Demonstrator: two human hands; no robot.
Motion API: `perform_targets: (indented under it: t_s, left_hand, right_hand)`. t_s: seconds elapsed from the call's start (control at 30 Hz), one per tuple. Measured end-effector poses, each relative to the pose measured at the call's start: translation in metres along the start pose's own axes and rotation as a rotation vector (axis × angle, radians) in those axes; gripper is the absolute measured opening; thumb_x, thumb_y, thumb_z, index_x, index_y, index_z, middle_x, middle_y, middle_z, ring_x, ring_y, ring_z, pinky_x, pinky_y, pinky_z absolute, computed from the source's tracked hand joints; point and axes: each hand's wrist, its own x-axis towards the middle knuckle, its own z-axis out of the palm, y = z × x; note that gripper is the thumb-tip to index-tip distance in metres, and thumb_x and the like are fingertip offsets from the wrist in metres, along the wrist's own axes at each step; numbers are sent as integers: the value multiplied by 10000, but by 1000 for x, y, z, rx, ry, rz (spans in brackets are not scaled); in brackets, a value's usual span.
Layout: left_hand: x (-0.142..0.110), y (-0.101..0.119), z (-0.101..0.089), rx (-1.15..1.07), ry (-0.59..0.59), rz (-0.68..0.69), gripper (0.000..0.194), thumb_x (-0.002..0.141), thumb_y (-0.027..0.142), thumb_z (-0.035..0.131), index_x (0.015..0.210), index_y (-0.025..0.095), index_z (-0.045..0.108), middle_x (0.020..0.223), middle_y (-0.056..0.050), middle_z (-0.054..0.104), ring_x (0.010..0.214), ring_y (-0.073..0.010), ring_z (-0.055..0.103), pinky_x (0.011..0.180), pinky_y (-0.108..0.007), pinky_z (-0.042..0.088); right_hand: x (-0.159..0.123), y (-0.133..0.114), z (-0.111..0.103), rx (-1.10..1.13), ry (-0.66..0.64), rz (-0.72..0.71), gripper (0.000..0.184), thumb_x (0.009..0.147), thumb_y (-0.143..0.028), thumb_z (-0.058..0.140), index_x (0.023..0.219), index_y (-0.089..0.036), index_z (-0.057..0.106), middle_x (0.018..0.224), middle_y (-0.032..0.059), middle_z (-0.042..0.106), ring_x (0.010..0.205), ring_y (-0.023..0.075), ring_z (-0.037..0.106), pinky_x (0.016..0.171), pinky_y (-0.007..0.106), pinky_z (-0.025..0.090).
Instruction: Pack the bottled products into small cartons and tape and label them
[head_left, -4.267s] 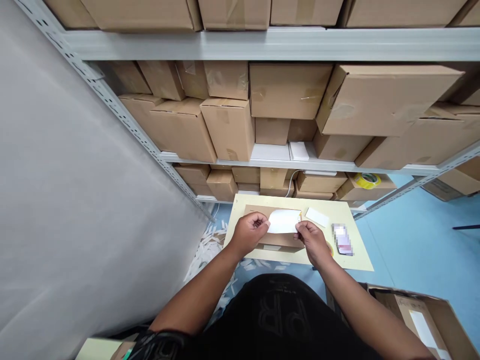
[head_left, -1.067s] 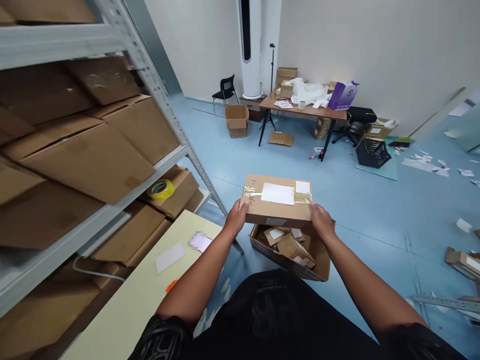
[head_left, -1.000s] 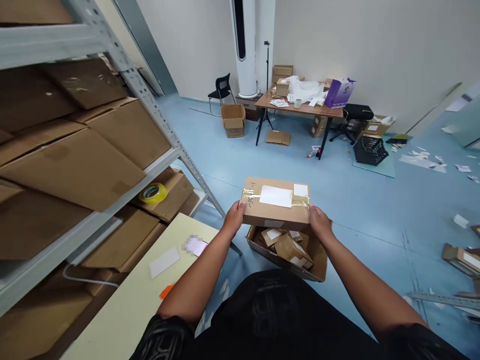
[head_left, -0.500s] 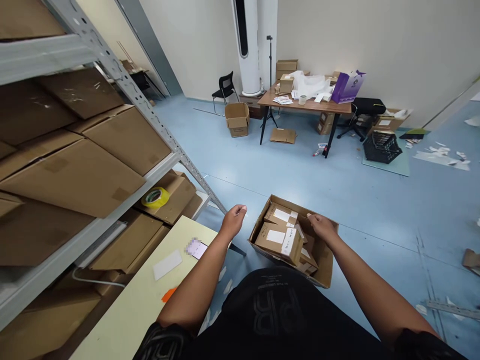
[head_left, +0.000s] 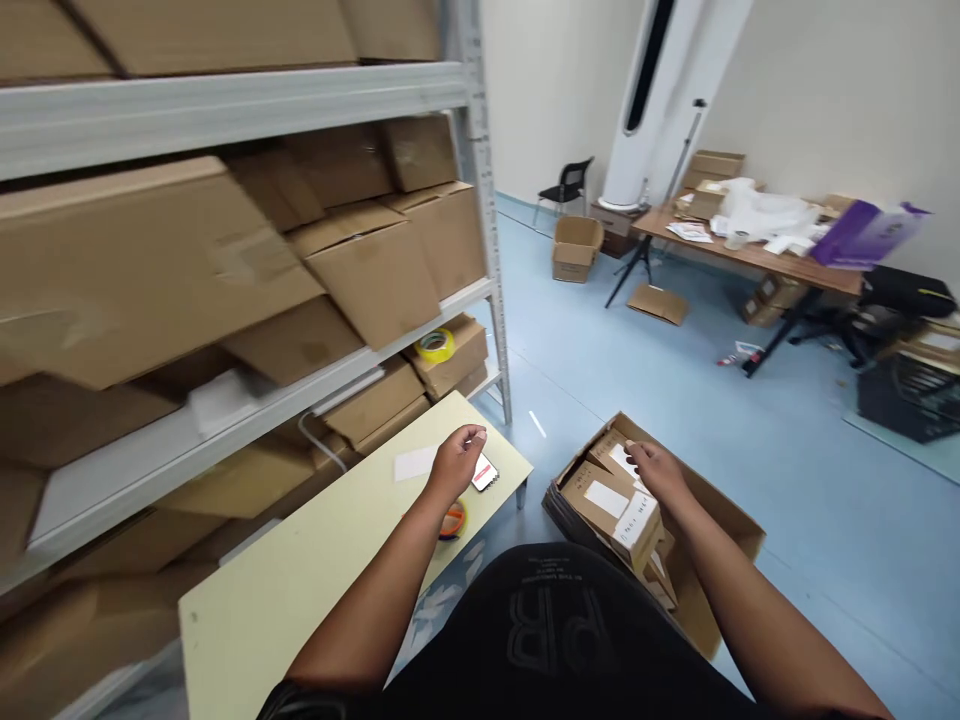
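- Boxes, brown cardboard with white labels (head_left: 581, 485), heaped inside an open brown cardboard carton (head_left: 724, 500) on the pale blue floor (head_left: 555, 390), to the right of the pale yellow table (head_left: 300, 580); handwriting on a white strip along one edge of the topmost.
- Right hand (head_left: 660, 472): apparently released, fingers loosely bent, above the carton and its boxes; nothing visible in the grip; contact with a box uncertain from this angle.
- Left hand (head_left: 456, 462): fingers curled inward, over the far right end of the table, near a smartphone with a lit screen (head_left: 484, 473); no held thing in sight; cannot tell whether clenched or merely relaxed.
- Also on the table: flat white rectangular card (head_left: 415, 463); ring-shaped orange and yellow roll (head_left: 454, 519), partly behind the left forearm, at the edge.
- Step in hand, by judgement: between grasps, with boxes resting in the carton and no load visible in either hand.
- Next move, by judgement: calls for lifting the right hand clear of the carton walls before any sideways travel; for anything on the table, a careful left-hand approach, given smartphone, card and roll so close together.
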Motion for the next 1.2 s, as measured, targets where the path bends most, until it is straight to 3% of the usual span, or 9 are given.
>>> perform_targets:
  t_s: [0.13,0.27,0.43,0.6,0.73,0.9,1.2]
  left_hand:
    - [-44,-13,-33,-15,202,-72,389,950,551,539,1040,220,723,1123,-65,770,1082,-258,697,972,-384,528]
    - [-105,-27,-45,-6,442,-204,391,930,554,551,1025,216,723,1091,-67,773,1059,-258,702,956,-377,534]
    - [-192,-38,-33,3,712,-440,412,938,575,545,1025,218,731,1099,-65,772,1058,-256,701,955,-379,533]
    - [-272,-35,-12,-5,904,-530,427,928,572,550,1067,205,720,1066,-70,768,1006,-250,712,925,-380,549]
    - [-337,-28,-8,-23,1081,-542,395,926,543,553,1058,208,717,1048,-67,767,983,-251,713,911,-381,551]
    - [-433,-33,-9,-26,1248,-588,375,908,530,570,1051,215,717,1052,-60,762,977,-247,709,908,-381,552]
    - [-623,-69,-15,-51,1419,-660,327,901,471,608,1074,210,704,1114,-95,751,1035,-254,706,908,-382,552]
  right_hand:
    - [28,-31,35,-16,-169,-85,445,828,-628,619,901,-213,765,904,81,790,909,287,723,770,371,545]
    - [48,-59,78,34,-359,-144,450,846,-617,604,919,-201,757,1002,107,791,965,289,730,807,380,555]
    - [41,-73,128,43,-638,-149,458,835,-623,635,901,-188,764,1023,124,793,956,292,736,801,391,574]
    - [12,-78,170,-19,-837,-219,449,844,-621,647,895,-191,768,1020,122,797,943,288,741,785,387,585]
    - [-36,-92,205,-37,-997,-305,467,831,-642,662,881,-190,765,972,125,799,906,289,750,752,381,597]
    - [-123,-106,247,-102,-1143,-417,462,811,-634,665,887,-190,766,986,122,799,879,281,746,765,388,597]
    - [-322,-71,314,-174,-1370,-482,449,823,-617,667,932,-191,758,1044,128,797,934,296,759,781,390,594]
